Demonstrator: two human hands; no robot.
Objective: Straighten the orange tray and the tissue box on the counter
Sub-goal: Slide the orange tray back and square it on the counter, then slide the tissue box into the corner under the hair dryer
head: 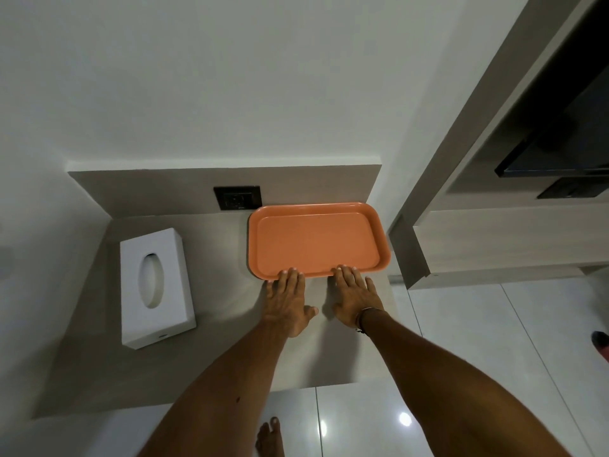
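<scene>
Orange tray (318, 240) at the counter's (204, 351) back right corner; I see left hand (287, 300) and right hand (354, 296) flat, fingers extended, fingertips touching its near rim. Tissue box (156, 286) lies well left.

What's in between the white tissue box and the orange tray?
Nothing. In the head view, only bare grey counter lies between the tissue box and the orange tray. The black wall socket sits higher, on the backsplash.

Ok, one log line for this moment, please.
stage: straightening orange tray | left hand: flat, fingers on tray's near rim | right hand: same | tissue box: untouched, left on counter
</scene>
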